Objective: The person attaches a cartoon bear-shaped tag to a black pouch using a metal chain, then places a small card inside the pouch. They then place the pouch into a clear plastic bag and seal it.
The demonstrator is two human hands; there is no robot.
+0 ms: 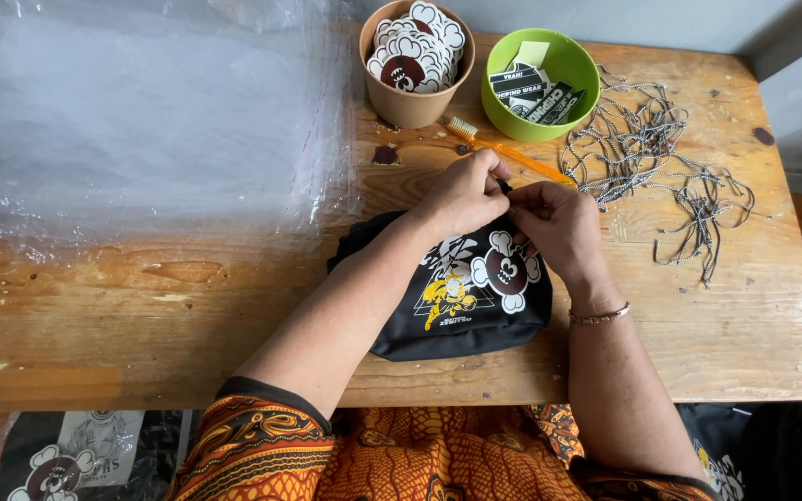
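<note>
**Hands at pouch top edge**

Both hands meet at the far edge of a black pouch [461, 297] lying near the front of the table [187, 306]. Left hand [464, 195] and right hand [559, 223] pinch something small and dark between the fingertips; what it is cannot be made out, fingers hide it. Pouch top is covered by the hands. Orange toothbrush [503, 148] lies just beyond, partly hidden. Plastic sheets [141, 121] run off frame at left. Cords [661, 158] lie at right.

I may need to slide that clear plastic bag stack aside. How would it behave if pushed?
The clear plastic bags look thin and wrinkled, so probably floppy and light. Glossy sheets likely slip apart rather than move together on the wooden table.
</note>
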